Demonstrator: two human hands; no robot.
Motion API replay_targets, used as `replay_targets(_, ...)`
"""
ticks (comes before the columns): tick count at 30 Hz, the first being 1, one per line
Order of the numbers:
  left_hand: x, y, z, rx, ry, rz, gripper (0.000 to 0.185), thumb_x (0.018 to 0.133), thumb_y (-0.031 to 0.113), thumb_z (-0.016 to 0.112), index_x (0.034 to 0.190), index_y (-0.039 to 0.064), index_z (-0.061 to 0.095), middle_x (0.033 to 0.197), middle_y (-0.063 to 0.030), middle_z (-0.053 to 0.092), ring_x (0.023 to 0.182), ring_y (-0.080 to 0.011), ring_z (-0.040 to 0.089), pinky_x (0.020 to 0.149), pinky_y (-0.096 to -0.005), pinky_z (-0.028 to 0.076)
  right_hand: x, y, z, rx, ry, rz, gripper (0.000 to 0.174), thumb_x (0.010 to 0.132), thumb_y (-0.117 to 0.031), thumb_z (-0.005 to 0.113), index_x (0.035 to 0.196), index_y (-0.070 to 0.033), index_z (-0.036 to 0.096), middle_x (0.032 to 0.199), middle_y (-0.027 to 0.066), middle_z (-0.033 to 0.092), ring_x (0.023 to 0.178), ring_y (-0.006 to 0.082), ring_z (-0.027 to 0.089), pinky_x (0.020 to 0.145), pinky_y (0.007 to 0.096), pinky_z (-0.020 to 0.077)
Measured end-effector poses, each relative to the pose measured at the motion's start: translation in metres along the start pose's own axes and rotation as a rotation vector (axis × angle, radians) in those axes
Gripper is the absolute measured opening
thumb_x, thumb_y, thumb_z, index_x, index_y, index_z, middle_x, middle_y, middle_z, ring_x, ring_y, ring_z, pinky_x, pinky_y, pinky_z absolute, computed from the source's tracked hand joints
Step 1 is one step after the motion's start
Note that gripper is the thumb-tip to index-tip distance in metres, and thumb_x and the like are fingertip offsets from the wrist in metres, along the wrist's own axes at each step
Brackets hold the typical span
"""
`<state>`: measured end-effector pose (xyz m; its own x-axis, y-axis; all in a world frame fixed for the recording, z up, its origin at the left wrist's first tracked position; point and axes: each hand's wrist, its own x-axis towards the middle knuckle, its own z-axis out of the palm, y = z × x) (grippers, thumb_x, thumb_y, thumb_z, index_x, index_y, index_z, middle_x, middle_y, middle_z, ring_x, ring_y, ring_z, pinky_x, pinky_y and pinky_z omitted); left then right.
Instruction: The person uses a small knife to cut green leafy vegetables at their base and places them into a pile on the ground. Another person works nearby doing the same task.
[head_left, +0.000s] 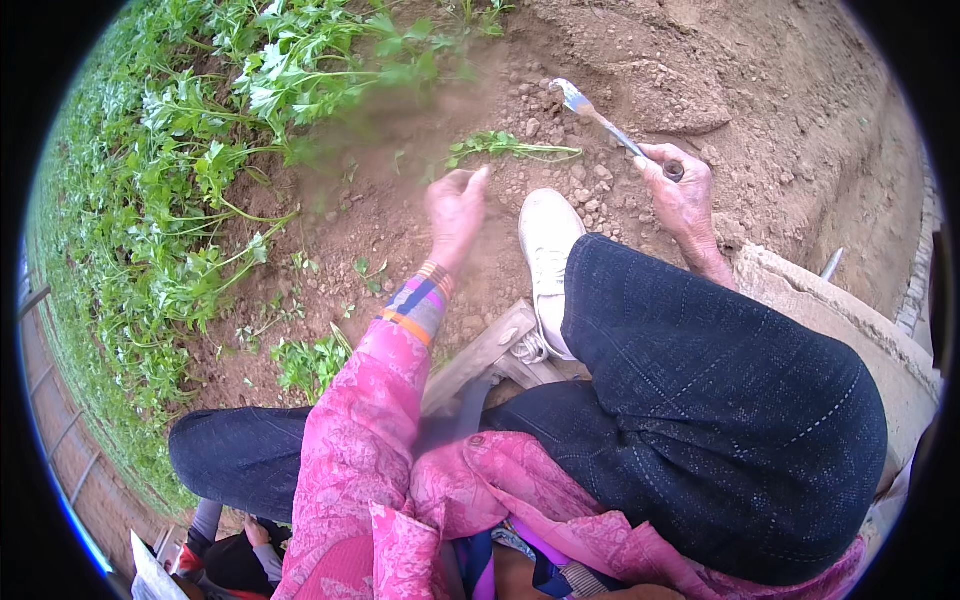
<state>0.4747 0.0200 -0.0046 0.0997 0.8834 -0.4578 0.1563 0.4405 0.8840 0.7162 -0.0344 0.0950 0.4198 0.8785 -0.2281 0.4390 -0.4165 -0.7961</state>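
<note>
My left hand (457, 206) is blurred above the bare soil, fingers curled and thumb raised. Whether anything is pinched in it cannot be made out. Just beyond it, a cut or pulled leafy seedling (517, 146), celery-like, lies flat with its pale stems to the right. My right hand (681, 191) grips a slim hand tool (616, 135) with a shiny, slightly hooked metal blade. The round end of its handle shows at my fist, and the blade points up and left over crumbly earth. Dense celery-like plants (202, 165) fill the left side, some of them blurred.
A small leafy bunch (311, 364) lies beside my left forearm. A white shoe (551, 232) stands between my hands, near a low wooden frame (480, 352). Concrete edging (825, 300) runs along the right. Another person (232, 555) crouches at the lower left.
</note>
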Motion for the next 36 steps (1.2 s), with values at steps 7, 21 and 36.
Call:
replay_targets(7,0.025,0.044,0.118,-0.381,0.139,-0.596,0.023,0.074,0.023,0.067,0.069,0.002,0.06,0.058,-0.0057,0.058,0.036,-0.0112,0.042,0.033,-0.0238,0.034,-0.001,-0.003,-0.01,-0.047,0.116,-0.141,0.016,0.076,-0.006,0.061,0.091,-0.004,0.064,0.066,0.002,0.06,0.058,0.0051,0.051,0.048,0.0219,0.0394)
replay_targets(21,0.005,0.023,-0.004,-0.233,0.048,-0.119,0.012,0.077,0.01,0.058,0.085,0.001,0.059,0.062,-0.0035,0.058,0.045,-0.0081,0.05,0.039,-0.0204,0.039,0.083,-0.088,0.052,-1.132,-0.357,-0.809,0.014,0.074,-0.004,0.053,0.086,-0.006,0.06,0.06,0.0095,0.06,0.057,0.0209,0.062,0.048,0.0338,0.0483)
replay_targets(36,0.049,0.027,-0.002,0.343,0.096,0.348,0.02,0.077,0.02,0.061,0.086,0.002,0.06,0.064,-0.0066,0.059,0.055,-0.0174,0.056,0.053,-0.0305,0.045,0.111,-0.139,0.109,-1.169,-0.597,-0.459,0.017,0.072,-0.008,0.052,0.084,-0.004,0.063,0.086,0.013,0.064,0.078,0.0241,0.063,0.066,0.0354,0.0513)
